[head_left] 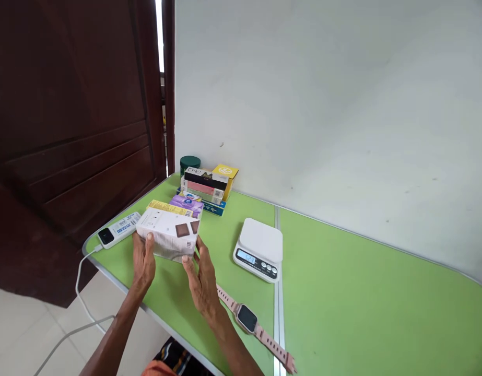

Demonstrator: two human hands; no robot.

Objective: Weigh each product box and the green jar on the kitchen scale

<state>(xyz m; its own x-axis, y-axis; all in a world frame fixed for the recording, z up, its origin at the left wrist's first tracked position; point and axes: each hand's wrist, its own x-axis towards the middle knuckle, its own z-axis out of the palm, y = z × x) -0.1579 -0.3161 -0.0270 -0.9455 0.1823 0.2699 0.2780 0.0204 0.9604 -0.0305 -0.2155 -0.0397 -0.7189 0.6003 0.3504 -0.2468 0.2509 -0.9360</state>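
Note:
Between my two hands is a white box [166, 230] with brown squares and a barcode printed on it. My left hand [142, 261] grips its left end, thumb on the near face. My right hand [202, 279] grips the right end in the same way. A yellow box [168, 207] and a purple packet [189, 202] show just behind it. To the right sits a white digital scale [260, 241] with a lit display and nothing on its plate. A pink-strapped smartwatch [246, 318] lies beside my right forearm.
Several stacked boxes [205, 180] and a green-lidded container [190, 162] stand at the back near the wall. A white device [117, 231] with a cable [79, 277] lies at the left edge of the green table [362, 292]. A dark door [68, 104] rises beyond.

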